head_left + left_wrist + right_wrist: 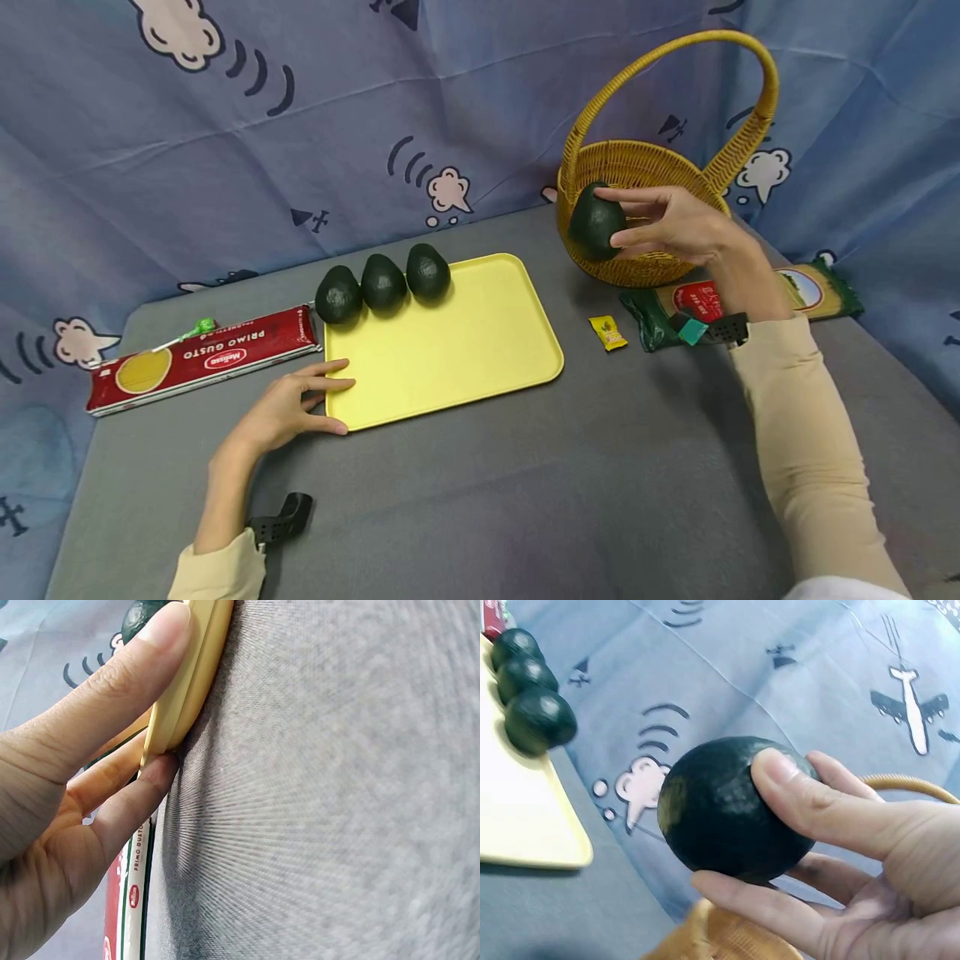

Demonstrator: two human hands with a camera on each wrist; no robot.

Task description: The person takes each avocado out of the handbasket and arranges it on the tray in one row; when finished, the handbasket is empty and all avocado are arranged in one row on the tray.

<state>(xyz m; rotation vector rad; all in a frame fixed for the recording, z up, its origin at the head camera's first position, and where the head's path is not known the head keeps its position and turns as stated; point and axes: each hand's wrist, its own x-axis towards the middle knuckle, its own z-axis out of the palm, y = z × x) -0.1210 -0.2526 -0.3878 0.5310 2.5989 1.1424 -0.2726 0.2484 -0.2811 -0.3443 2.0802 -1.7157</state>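
Observation:
My right hand (667, 223) holds a dark green avocado (596, 223) between thumb and fingers, raised in front of the wicker basket (637, 158). In the right wrist view the avocado (735, 810) shows a paler patch on its left side. My left hand (288, 408) grips the near left corner of a yellow tray (450, 358), thumb at the front edge and fingers over the left rim. In the left wrist view the thumb (142, 667) lies along the tray's edge. Three more avocados (384, 285) stand in a row along the tray's far left edge.
A red spaghetti pack (217, 354) lies left of the tray, with a green lollipop (202, 327) on it. A small yellow packet (607, 332) lies right of the tray. A green and tan package (806, 287) lies partly under the right forearm. A blue patterned cloth (337, 125) hangs behind.

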